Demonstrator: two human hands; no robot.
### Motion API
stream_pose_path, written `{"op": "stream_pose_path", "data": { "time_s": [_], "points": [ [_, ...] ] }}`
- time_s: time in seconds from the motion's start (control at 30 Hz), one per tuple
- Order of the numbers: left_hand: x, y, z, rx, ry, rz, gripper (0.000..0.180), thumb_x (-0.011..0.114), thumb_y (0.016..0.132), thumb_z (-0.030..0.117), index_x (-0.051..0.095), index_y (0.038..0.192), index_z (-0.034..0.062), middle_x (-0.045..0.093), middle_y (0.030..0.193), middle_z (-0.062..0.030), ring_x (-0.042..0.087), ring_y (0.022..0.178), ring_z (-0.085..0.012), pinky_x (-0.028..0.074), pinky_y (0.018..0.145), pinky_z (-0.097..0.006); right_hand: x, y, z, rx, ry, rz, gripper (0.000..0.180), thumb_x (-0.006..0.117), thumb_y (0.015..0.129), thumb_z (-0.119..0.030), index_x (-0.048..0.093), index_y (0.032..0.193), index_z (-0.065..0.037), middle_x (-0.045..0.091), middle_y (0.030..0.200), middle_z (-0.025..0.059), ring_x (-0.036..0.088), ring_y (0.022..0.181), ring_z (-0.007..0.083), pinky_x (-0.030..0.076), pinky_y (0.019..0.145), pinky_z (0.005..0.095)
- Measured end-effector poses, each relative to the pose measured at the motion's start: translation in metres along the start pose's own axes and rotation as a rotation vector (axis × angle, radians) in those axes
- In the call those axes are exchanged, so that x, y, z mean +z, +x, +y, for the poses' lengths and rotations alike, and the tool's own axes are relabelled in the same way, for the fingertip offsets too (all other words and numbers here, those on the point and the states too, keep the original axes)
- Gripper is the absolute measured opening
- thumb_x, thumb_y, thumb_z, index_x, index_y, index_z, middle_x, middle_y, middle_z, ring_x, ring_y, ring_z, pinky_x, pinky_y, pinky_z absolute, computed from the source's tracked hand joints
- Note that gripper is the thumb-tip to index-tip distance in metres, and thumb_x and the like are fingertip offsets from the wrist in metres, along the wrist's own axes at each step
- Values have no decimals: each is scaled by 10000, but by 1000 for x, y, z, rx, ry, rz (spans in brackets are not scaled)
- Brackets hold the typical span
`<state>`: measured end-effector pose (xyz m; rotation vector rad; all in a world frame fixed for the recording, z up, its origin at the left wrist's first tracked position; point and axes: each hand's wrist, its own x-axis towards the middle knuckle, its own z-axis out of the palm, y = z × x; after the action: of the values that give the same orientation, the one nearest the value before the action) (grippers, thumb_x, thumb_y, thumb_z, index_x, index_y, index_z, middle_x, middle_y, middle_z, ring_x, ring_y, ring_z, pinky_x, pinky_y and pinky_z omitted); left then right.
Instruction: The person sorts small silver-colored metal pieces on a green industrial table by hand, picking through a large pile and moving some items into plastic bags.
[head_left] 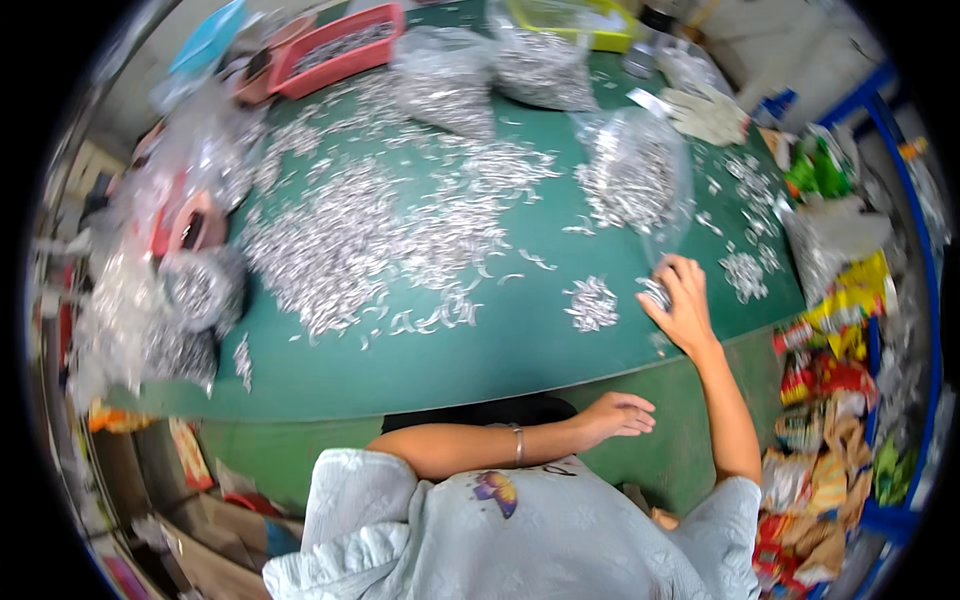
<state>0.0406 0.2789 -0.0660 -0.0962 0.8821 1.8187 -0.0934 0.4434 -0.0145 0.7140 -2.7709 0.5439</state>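
The right hand [683, 303] seems to pinch small silvery metal pieces [655, 292] near the green bench [480, 350] edge, where any could slip off, while the left hand [620, 413] hangs loosely open, holding nothing, below.

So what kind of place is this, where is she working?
Probably a small workshop for sorting or packing small metal parts by hand. A green table is strewn with silvery metal pieces, clear bags of them stand around, and the right hand rests on a small pile.
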Motion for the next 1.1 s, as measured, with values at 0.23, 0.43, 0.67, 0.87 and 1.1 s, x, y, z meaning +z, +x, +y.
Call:
{"op": "stream_pose_path", "data": {
  "time_s": [0.23, 0.43, 0.67, 0.87, 1.1],
  "points": [
    [8, -3, 2, 74, 49, 16, 311, 520, 974, 126, 562, 1260, 11, 645, 1144, -131, 638, 1069, -207, 510, 946, -328, 7, -1, -3, -44, -9, 121, 190, 667, 830, -112, 602, 979, -14, 550, 949, 152, 552, 884, 348, 462, 770, 426],
    [10, -3, 8, 164, 59, 16, 310, 518, 975, 126, 562, 1259, 10, 645, 1141, -127, 637, 1066, -202, 512, 944, -333, 7, -3, -6, 32, 58, 145, 144, 647, 852, -57, 550, 937, 4, 558, 939, 168, 560, 872, 375, 452, 752, 459],
    [14, -32, 41, 237, 29, 39, 291, 507, 984, 107, 565, 1251, 6, 640, 1147, -133, 636, 1071, -215, 504, 959, -340, 12, -7, 1, 40, 164, 318, 96, 592, 906, 1, 564, 990, 38, 590, 888, 196, 588, 791, 381, 477, 700, 422],
    [10, -34, 57, 211, -69, 45, 315, 492, 978, 73, 535, 1268, -42, 611, 1218, -182, 609, 1141, -269, 489, 997, -367, 22, 6, 13, 473, 454, 592, 136, 601, 948, -109, 624, 1031, -5, 638, 806, 77, 566, 630, 116, 449, 565, 270],
    [11, 22, 28, 55, -464, -44, 467, 432, 1001, 161, 353, 1408, -56, 398, 1466, -230, 406, 1363, -313, 321, 1154, -414, 12, 8, 19, 672, 1335, 758, 125, 584, 975, -140, 582, 1041, -34, 568, 746, 26, 453, 512, 79, 402, 450, 257]
  ]
}}
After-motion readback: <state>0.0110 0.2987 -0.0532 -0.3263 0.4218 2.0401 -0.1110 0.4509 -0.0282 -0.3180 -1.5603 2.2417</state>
